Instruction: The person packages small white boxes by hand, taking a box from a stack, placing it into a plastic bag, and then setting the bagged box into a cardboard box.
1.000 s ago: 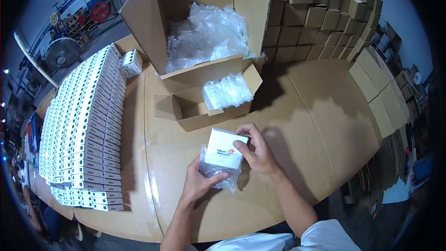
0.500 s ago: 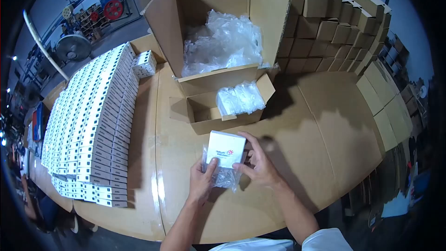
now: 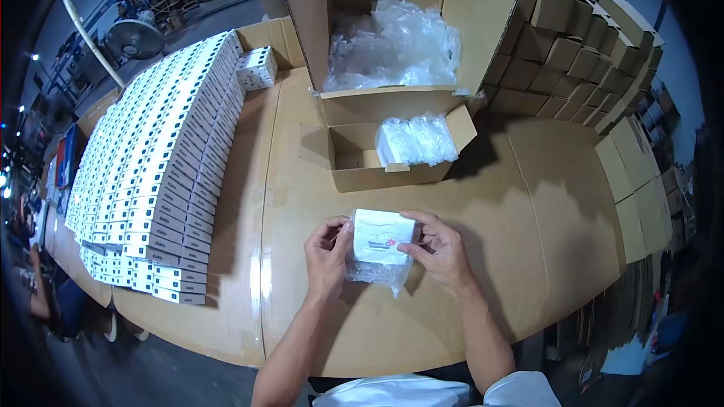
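Between my hands is a flat white box [image 3: 381, 230] with a small printed logo, most of it inside a clear plastic bag [image 3: 381, 273] whose loose end hangs below it. My left hand [image 3: 329, 252] pinches the bag at the box's left edge. My right hand [image 3: 437, 251] grips the right side, thumb on the front and fingers partly hidden behind. Just beyond them stands a small open carton [image 3: 392, 179], with several plastic-wrapped packs [image 3: 417, 141] at its right end and bare cardboard at its left.
A large open carton [image 3: 483, 26] full of clear plastic bags [image 3: 396, 45] stands at the back. Tall rows of white boxes [image 3: 170, 158] line the left. Folded brown cartons [image 3: 573, 60] are stacked back right, on the cardboard-covered table [image 3: 483, 256].
The plastic now covers more of the white box. My left thumb has moved from its front to its left edge. The camera view has shifted, too.
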Motion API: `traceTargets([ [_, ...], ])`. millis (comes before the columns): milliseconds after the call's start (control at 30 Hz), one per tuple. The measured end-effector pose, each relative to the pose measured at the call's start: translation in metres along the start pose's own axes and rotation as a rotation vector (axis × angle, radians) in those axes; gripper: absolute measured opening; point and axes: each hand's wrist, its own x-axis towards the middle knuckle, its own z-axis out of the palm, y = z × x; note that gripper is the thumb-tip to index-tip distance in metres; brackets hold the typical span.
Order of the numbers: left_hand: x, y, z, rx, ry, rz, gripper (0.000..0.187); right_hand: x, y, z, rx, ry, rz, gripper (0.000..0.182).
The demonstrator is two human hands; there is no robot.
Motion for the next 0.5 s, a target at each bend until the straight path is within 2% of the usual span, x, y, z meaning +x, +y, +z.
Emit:
traceTargets([
  [167,0.003,-0.012,0.0,-0.159,-0.076,0.031,0.009,-0.001,-0.004,0.0,-0.216,0.112,-0.17,0.03],
  [267,0.001,-0.007,0.006,-0.151,-0.117,0.052,0.009,0.0,0.001,-0.004,-0.313,0.103,-0.26,0.032],
  [300,-0.003,-0.002,0.011,-0.232,-0.102,-0.033,0.01,-0.002,-0.001,-0.004,-0.274,0.096,-0.141,0.036],
  [400,-0.003,0.0,0.012,-0.396,-0.064,-0.151,0.012,-0.001,0.005,-0.001,0.091,0.015,-0.019,0.041],
  [433,0.001,-0.008,0.007,-0.424,-0.077,-0.133,0.011,0.0,0.008,-0.006,-0.009,-0.069,-0.041,0.045],
  [500,-0.001,-0.003,0.003,-0.399,-0.112,-0.141,0.012,0.0,0.002,-0.003,0.001,-0.021,-0.025,0.039],
])
